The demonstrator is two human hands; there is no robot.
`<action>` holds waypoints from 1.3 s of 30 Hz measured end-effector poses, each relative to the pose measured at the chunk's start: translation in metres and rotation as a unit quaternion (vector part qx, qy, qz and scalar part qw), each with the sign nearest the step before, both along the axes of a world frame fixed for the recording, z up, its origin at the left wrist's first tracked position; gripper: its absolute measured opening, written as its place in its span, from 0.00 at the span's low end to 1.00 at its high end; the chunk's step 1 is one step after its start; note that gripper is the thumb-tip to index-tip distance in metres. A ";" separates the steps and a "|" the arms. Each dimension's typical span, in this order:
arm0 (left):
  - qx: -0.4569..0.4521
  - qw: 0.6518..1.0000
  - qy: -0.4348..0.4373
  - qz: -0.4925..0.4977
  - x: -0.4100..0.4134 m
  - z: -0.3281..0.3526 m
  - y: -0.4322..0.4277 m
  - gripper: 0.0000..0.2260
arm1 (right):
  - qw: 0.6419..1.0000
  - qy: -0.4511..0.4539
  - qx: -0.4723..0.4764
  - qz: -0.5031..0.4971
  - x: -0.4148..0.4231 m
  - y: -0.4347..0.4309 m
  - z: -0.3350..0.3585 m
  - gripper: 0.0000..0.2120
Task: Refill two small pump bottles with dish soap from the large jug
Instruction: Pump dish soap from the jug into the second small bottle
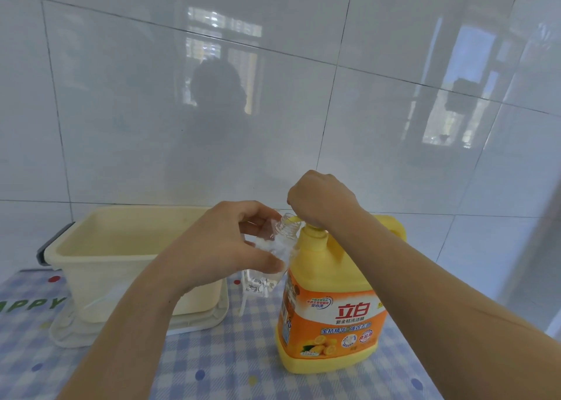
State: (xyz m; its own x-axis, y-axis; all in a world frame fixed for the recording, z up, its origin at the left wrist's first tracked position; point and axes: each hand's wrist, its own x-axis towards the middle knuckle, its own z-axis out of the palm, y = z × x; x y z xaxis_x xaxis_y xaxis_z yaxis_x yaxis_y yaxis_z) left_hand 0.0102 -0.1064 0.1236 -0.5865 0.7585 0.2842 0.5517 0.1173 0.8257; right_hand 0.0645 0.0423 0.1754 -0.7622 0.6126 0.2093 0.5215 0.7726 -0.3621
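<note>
Small clear bottle (280,241) — uncapped, tilted, mouth held under the spout of the pump (314,235) on the yellow dish-soap jug (331,317), which stands on the checked counter (227,363).
Left hand (224,241): fingers and thumb wrapped round the bottle.
Right hand (321,199): curled over the pump, wrist arched above.
Handling: keep the mouth tucked beneath the spout; press slow, full strokes (thick soap probably strings) — wait for drips.
</note>
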 end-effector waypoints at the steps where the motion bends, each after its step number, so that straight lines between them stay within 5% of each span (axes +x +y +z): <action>1: 0.006 1.000 -0.009 -0.003 0.001 0.000 0.000 0.24 | 1.000 0.003 -0.001 0.001 0.001 0.001 0.004 0.09; 6: 0.034 0.999 -0.037 -0.004 0.004 0.003 0.000 0.25 | 0.999 0.029 0.035 0.016 0.000 0.003 0.021 0.09; 10: 0.041 0.998 -0.039 -0.001 0.003 0.003 0.000 0.25 | 0.999 0.024 0.028 0.022 -0.003 0.004 0.019 0.21; 18: 0.043 0.999 -0.030 0.002 0.004 0.002 0.002 0.23 | 0.999 0.010 0.027 0.029 -0.005 0.009 0.011 0.15; 39: 0.001 0.998 -0.055 -0.024 -0.003 -0.004 0.002 0.27 | 0.997 -0.036 0.067 0.034 -0.012 0.014 -0.012 0.21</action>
State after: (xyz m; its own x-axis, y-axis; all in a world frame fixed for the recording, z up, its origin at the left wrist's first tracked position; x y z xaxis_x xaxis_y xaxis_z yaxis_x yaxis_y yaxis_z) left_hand 0.0072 -0.1040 0.1195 -0.5773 0.7860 0.2214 0.4619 0.0907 0.8823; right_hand 0.0525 0.0567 0.1638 -0.8170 0.5291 0.2290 0.4872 0.8460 -0.2166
